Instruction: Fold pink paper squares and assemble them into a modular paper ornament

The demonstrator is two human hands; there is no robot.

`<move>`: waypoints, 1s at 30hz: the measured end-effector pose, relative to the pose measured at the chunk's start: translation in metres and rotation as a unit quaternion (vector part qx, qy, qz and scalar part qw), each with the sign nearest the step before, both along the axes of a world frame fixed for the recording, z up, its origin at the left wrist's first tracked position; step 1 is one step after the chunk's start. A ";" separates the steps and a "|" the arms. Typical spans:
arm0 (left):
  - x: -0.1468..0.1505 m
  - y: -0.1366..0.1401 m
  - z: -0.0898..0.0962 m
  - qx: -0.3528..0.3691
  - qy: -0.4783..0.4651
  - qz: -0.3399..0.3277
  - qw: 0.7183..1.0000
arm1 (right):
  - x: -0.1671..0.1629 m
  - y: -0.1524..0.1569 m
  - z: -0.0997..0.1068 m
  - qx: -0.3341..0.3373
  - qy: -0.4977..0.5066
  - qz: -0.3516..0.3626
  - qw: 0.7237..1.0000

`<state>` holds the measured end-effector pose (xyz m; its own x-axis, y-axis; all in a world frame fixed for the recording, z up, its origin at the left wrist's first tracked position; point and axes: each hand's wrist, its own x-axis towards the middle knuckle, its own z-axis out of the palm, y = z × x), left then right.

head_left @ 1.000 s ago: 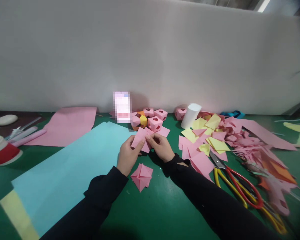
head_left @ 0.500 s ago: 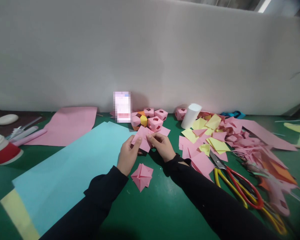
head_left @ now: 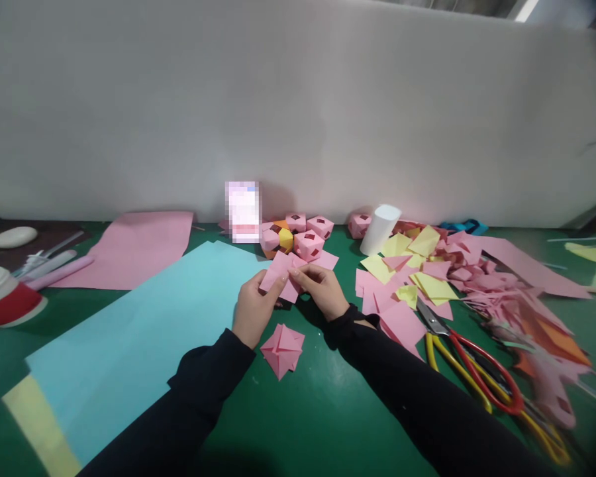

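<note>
A small piece of pink paper (head_left: 281, 266) is held up between my two hands, over the middle of the green table. My left hand (head_left: 256, 303) pinches its left side, thumb on top. On its right side, the thumb and fingers of my right hand (head_left: 324, 289) are closed on the paper. Just below my hands a folded pink paper piece (head_left: 282, 351) with a raised, creased centre lies on the table. Behind the paper sit several pink folded paper shapes (head_left: 308, 245) with holes, one with a yellow part.
Large blue sheets (head_left: 153, 331) lie left, a pink sheet (head_left: 149, 252) behind. A lit phone (head_left: 244, 212) leans on the wall. Right are a white cylinder (head_left: 380, 230), loose yellow squares (head_left: 434, 286), scissors (head_left: 477, 368) and a pink glue gun (head_left: 551, 391). A red-white cup (head_left: 10, 298) stands far left.
My right thumb and fingertips have shifted slightly left on the pink paper, and my left thumb has moved a little to the right. The things on the table have stayed put.
</note>
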<state>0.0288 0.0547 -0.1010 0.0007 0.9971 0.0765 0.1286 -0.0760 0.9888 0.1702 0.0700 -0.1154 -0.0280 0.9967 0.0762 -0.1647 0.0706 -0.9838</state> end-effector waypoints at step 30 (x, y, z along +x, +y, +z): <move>-0.001 0.000 -0.003 -0.010 0.016 -0.005 1.000 | -0.002 0.001 0.000 -0.034 0.038 -0.060 0.997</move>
